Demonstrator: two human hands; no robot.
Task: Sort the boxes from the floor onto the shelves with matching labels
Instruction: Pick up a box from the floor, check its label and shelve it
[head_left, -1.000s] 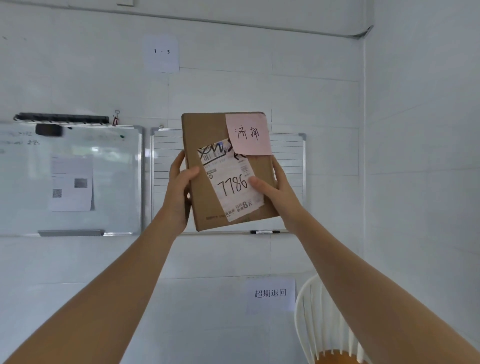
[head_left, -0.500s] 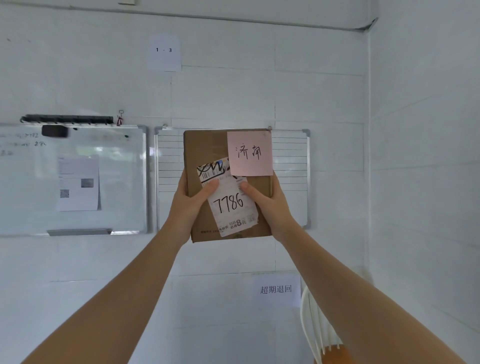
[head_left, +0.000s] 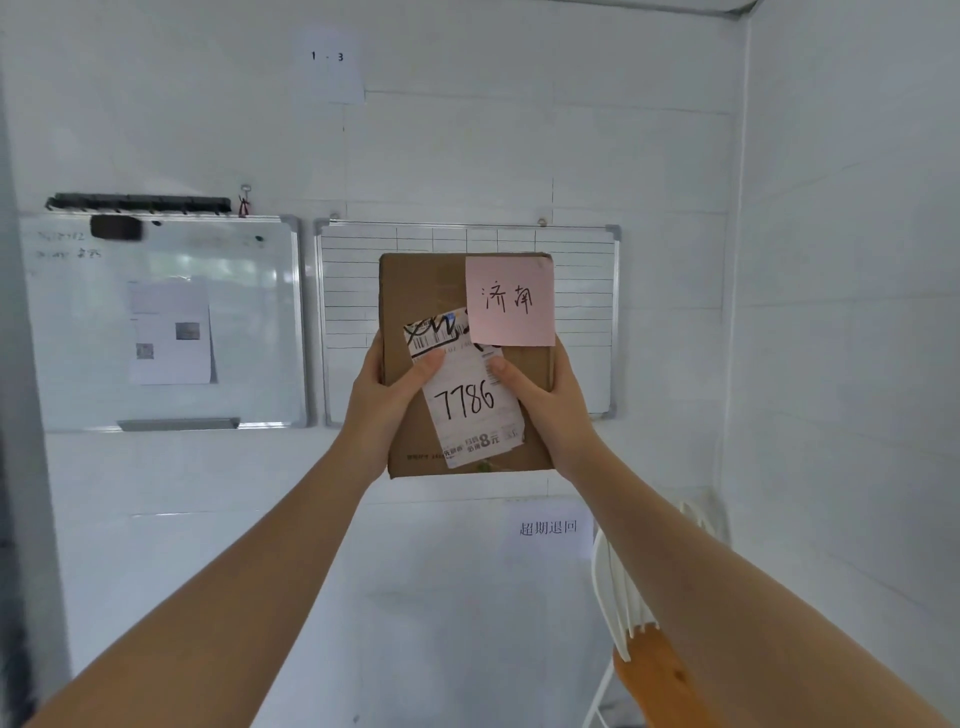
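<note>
I hold a flat brown cardboard box (head_left: 423, 291) upright in front of me at arm's length, facing the white wall. A pink sticky note (head_left: 510, 301) with handwritten characters covers its upper right corner. A white shipping label (head_left: 470, 410) marked 7786 runs down its middle. My left hand (head_left: 387, 400) grips the box's left edge with the thumb on the label. My right hand (head_left: 545, 410) grips the right edge, thumb also on the label. No shelves or floor boxes are in view.
Behind the box hang a lined whiteboard (head_left: 582, 291) and a second whiteboard (head_left: 249, 322) to the left. A paper sign reading 1 - 3 (head_left: 327, 65) is high on the wall. A lower paper sign (head_left: 548, 527) and a white chair with wooden seat (head_left: 649, 675) sit at lower right.
The box came down from a tilted, higher position to upright and lower before the lined whiteboard. Both thumbs slid inward onto the label. The view shifted slightly right.
</note>
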